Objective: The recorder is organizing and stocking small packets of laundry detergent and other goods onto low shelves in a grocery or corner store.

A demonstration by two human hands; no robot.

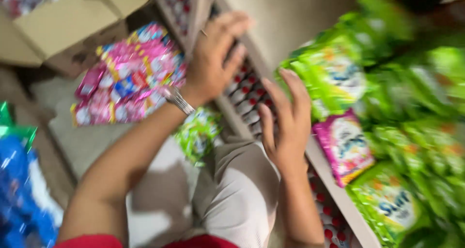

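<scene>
The picture is blurred by motion. My left hand (216, 54), with a metal bangle at the wrist, reaches forward onto the edge of a shelf (252, 49), fingers curled over something dark that I cannot make out. My right hand (286, 119) hangs open beside it, fingers spread, just left of a row of green sachet packs (334, 78) on the shelf top. A pink pack (345, 146) lies among the green ones. Under the shelf stand rows of small white bottles with red caps (244, 95).
Pink packets (128, 78) lie heaped on the floor at the left, with a green packet (197, 133) nearer my knee. Cardboard boxes (68, 25) stand at the back left. Blue packs (22, 194) fill the lower left corner.
</scene>
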